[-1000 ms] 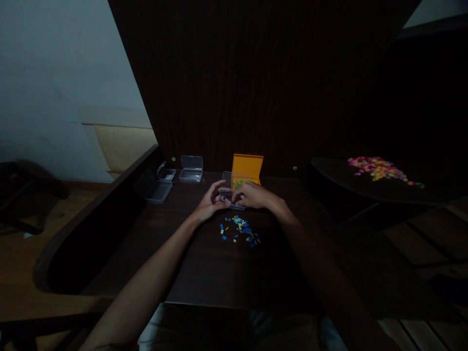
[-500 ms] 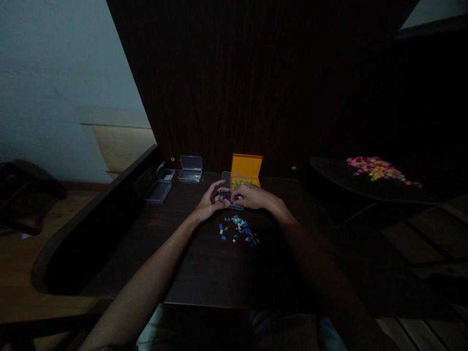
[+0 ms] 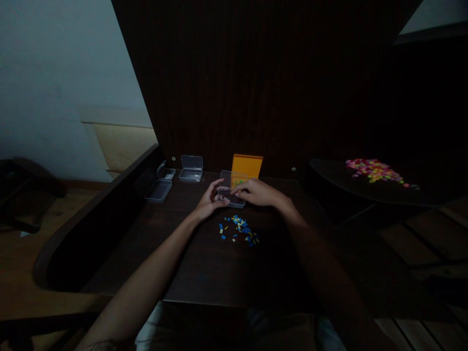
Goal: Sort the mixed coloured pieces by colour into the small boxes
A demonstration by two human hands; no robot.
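The central box (image 3: 238,205) is clear, smooth plastic. At twelve o'clock from it, the yellow-orange box (image 3: 247,165) looks like opaque, smooth plastic; at six o'clock, the small bricks (image 3: 241,224) look like hard plastic. The clear case (image 3: 191,162) at ten o'clock catches glossy glints. The desk (image 3: 204,282) is dark wood, dully sheened; the back panel (image 3: 256,87) at twelve shows faint wood grain.

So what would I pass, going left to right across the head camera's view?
Pale wall → leftmost clear box → another clear box → left hand → open orange box → multicoloured pile.
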